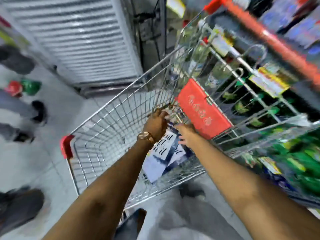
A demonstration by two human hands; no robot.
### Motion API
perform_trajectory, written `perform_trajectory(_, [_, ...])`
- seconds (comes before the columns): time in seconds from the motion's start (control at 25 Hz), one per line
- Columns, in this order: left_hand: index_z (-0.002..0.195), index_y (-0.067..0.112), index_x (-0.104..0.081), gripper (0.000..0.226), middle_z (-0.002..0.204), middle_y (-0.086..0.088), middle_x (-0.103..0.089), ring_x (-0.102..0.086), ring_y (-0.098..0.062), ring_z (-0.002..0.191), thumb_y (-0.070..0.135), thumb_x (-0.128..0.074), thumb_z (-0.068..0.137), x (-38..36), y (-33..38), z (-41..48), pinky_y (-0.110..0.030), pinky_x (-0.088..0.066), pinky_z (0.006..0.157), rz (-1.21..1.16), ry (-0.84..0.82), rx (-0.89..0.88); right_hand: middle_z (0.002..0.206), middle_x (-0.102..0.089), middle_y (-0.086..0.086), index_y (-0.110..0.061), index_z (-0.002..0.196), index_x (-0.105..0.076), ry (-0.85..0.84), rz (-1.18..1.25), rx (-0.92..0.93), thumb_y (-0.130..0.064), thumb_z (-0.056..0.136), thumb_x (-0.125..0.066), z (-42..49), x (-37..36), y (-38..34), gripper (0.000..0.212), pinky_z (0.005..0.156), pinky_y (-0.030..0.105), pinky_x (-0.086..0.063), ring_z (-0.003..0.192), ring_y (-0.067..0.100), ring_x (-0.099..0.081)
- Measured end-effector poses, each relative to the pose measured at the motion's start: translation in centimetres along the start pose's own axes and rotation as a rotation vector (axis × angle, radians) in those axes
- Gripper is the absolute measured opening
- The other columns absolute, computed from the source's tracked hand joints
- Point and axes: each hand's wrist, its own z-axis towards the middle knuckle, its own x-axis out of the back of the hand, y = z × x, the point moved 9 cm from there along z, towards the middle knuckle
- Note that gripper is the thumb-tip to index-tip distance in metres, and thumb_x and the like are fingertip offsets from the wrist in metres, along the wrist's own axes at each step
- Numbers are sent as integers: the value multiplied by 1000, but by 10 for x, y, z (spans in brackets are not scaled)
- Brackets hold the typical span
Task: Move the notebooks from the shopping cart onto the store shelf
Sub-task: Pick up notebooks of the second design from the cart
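Hands deep in cart [97, 129] — left hand [156, 124], right hand [186, 135] over notebooks [164, 158]; finger grip unclear, blurred.

Corrugated shutter [83, 40] stood at rear; red bag [14, 88] beside green bag [32, 86] lay on floor [43, 161] at left edge.

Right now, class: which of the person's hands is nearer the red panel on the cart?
Right. The right hand lies just beside the red panel; the left hand, wearing a watch, is farther away.
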Motion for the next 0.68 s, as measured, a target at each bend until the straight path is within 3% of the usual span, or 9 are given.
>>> perform_trajectory(0.12, [136, 5, -47, 45, 138, -20, -48, -49, -37, 123, 20, -50, 95, -56, -87, -18, -38, -41, 102, 54, -179, 232, 108, -59, 6, -10, 124, -54, -138, -100, -208, -21, 95, -46, 49, -52, 75, 33, 81, 31, -45, 84, 20, -54])
perform_trajectory(0.2, [140, 5, -41, 51, 140, -19, -44, -45, -36, 127, 27, -50, 95, -87, -133, -25, -41, -42, 104, 77, -267, 376, 129, -60, 10, -7, 130, -54, -143, -176, -301, -25, 94, -46, 91, -73, 129, 41, 84, 29, -47, 95, 21, -58])
perform_trajectory(0.32, [143, 2, -35, 59, 143, -21, -39, -40, -37, 132, 32, -52, 95, -117, -171, -25, -43, -38, 107, 24, -294, 526, 140, -53, 15, -5, 134, -51, -31, -245, -335, -35, 96, -42, 129, -79, 173, 50, 101, 32, -43, 125, 28, -54])
perform_trajectory(0.44, [148, -3, -22, 71, 150, -25, -32, -33, -39, 137, 32, -54, 94, -134, -183, -17, -45, -32, 112, -55, -244, 623, 149, -41, 17, -7, 141, -44, 141, -421, -361, -47, 96, -41, 144, -73, 188, 61, 112, 35, -33, 137, 31, -42])
perform_trajectory(0.6, [139, 2, -38, 68, 143, -24, -39, -37, -39, 133, 42, -58, 89, -135, -197, -10, -45, -33, 108, -31, -124, 770, 139, -52, 17, -7, 131, -55, 224, -167, -463, -64, 82, -49, 155, -73, 205, 76, 104, 46, -43, 124, 34, -53])
perform_trajectory(0.68, [131, 9, -47, 67, 138, -22, -44, -41, -40, 130, 52, -62, 81, -136, -210, -8, -49, -36, 106, -2, -125, 841, 146, -44, 14, -7, 139, -46, 224, -12, -527, -68, 80, -50, 153, -69, 213, 85, 106, 40, -41, 132, 32, -47])
